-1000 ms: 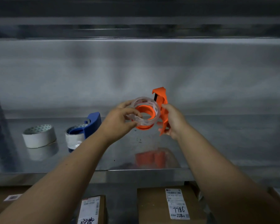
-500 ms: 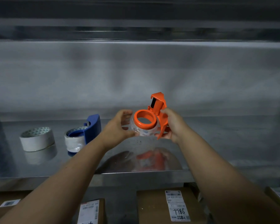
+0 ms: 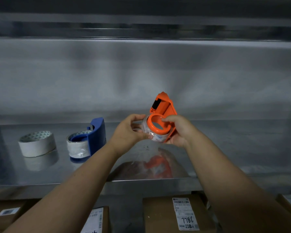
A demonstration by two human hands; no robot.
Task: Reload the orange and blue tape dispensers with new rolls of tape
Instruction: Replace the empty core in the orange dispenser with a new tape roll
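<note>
- Step in hand: I judge this to be the seating of a new roll on the orange dispenser [image 3: 165, 110], held just above the steel shelf [image 3: 225, 148], near centre of view.
- Left hand [image 3: 128, 131]: fingers curled round the clear roll [image 3: 155, 138], which sits around the orange hub [image 3: 159, 132].
- Right hand [image 3: 179, 131]: clamped on the dispenser body from 3 o'clock, thumb laid over the hub rim. The hands are close together, with only the roll between them.
- Next move, in my judgement: press the roll fully home, then find the free end and lead it up to the cutter at 12 o'clock. I cannot make out the tape end here.
- Count: two dispensers, the second being the blue dispenser [image 3: 97, 135] at 9 o'clock of the hands, standing on the shelf.
- Count: three rolls. There is the clear one, a seated roll [image 3: 76, 148] in the blue unit and a loose roll [image 3: 37, 143] further out at 9 o'clock.
- Cartons [image 3: 158, 216] at 6 o'clock, below the shelf — cut off by the frame, not counted.
</note>
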